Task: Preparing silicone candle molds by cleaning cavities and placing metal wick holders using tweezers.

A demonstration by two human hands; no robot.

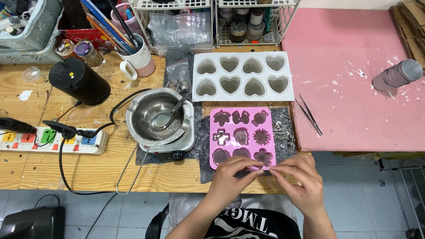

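Wooden workbench [88, 172] with pink mat [354, 66] above grey tiled floor [372, 203].

Both hands, left hand [233, 175] and right hand [297, 177], cover the near edge of the pink mould [242, 138], and whatever their fingertips pinch is too small to tell. The baskets [177, 17] and cardboard [409, 26] are cut off by the frame's edges.

The pink mould [242, 137] looks like soft, slightly glossy silicone; the white heart mould [242, 76] at its 12 o'clock is matt silicone. The pot [158, 116] at 9 o'clock is shiny metal. The table [93, 170] is bare, grainy wood; the pink mat [354, 88] is dull and white-smeared.
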